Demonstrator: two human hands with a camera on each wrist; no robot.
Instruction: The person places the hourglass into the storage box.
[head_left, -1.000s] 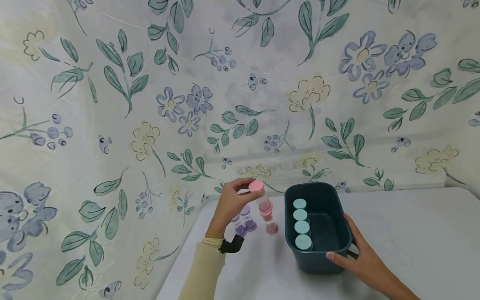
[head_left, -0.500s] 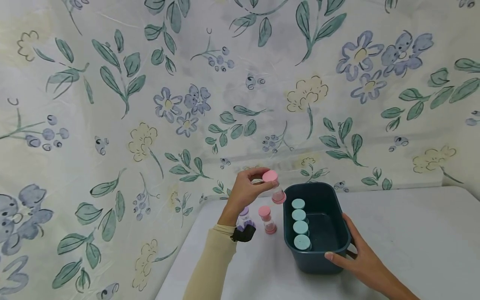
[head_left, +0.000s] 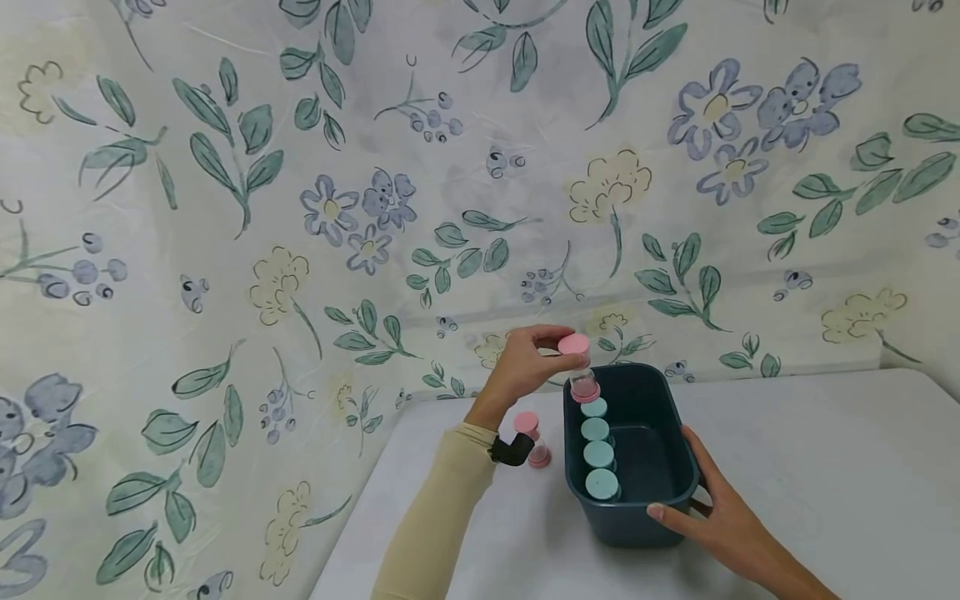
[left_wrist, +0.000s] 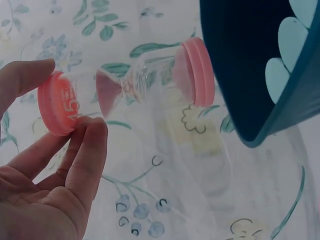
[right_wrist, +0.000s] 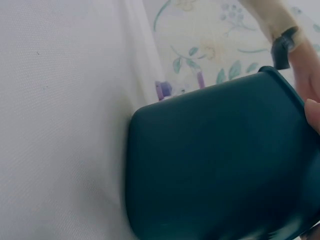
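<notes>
- The left hand point(head_left: 522, 369) reaches in from the left, its forearm slanting up and away from the person, in a cream sleeve point(head_left: 435, 517) with a black wrist device point(head_left: 512, 451).
- Its thumb and fingertips pinch the pink end cap of an hourglass point(head_left: 582, 375) from opposite sides, and the left wrist view shows the fingers bent beneath that cap.
- The right hand point(head_left: 723, 517) comes in from the lower right and grips a dark teal bin point(head_left: 637, 527), thumb over the near right corner of the rim, fingers along the right outer side.
- The held hourglass hangs at the bin's far left corner, overlapping the rim in the head view; whether its lower end is inside cannot be told.
- Its long axis is near upright, the free pink cap pointing down and leaning slightly right; in the left wrist view that cap points towards the bin. Pink sand shows in both bulbs, and "15" is printed by the held cap.
- Inside the bin, four mint-green caps point(head_left: 598, 454) line the left wall, facing up.
- A second pink hourglass point(head_left: 527, 423) stands on the white desk point(head_left: 825, 467) left of the bin, partly hidden by the wrist device.
- The right wrist view catches a blurred purple object point(right_wrist: 163, 90) beyond the bin.
- Floral cloth point(head_left: 480, 283) hangs behind.
</notes>
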